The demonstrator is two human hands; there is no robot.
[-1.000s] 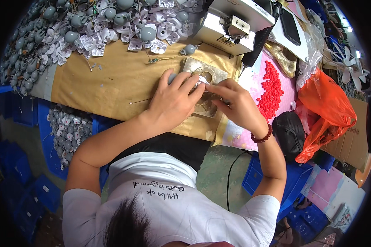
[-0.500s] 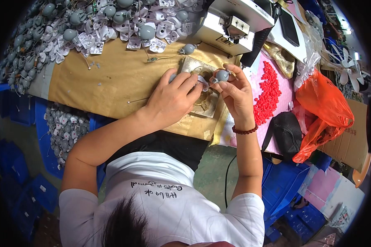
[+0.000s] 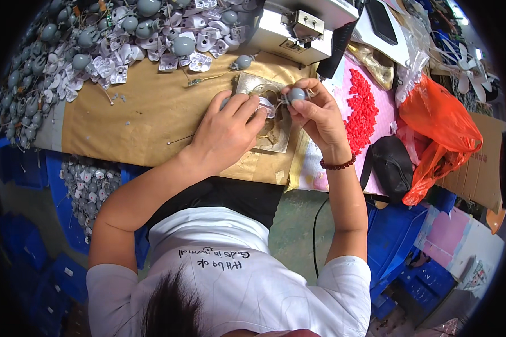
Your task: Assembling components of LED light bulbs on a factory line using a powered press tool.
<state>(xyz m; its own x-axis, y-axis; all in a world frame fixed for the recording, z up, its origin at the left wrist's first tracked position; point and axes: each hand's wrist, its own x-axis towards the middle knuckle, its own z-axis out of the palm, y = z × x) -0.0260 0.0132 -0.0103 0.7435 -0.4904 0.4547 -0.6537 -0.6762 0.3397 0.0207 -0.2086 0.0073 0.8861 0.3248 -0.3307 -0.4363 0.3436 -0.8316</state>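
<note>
My left hand [image 3: 226, 133] is closed with its fingertips on a white plastic part [image 3: 267, 108]. Part of a grey ball [image 3: 224, 103] shows by its index finger, and a thin rod [image 3: 180, 139] juts out from under the hand. Pinched between thumb and fingers of my right hand [image 3: 322, 117] is another grey ball [image 3: 296, 94], just right of the white part. Whether the two are joined I cannot tell. Both hands are over a metal plate [image 3: 281, 140] with round recesses, partly covered by the fingers.
Many grey balls with white parts [image 3: 184, 46] pile up at the back left. A metal machine [image 3: 289, 39] stands behind the plate. To the right lie small red pieces [image 3: 362, 112], a black pouch [image 3: 392, 168] and an orange plastic bag [image 3: 441, 129]. Blue bins [image 3: 396, 236] sit below.
The whole view has shifted, with the table contents appearing further up and left. My right hand has turned slightly, still pinching the grey ball. My left hand keeps its hold.
</note>
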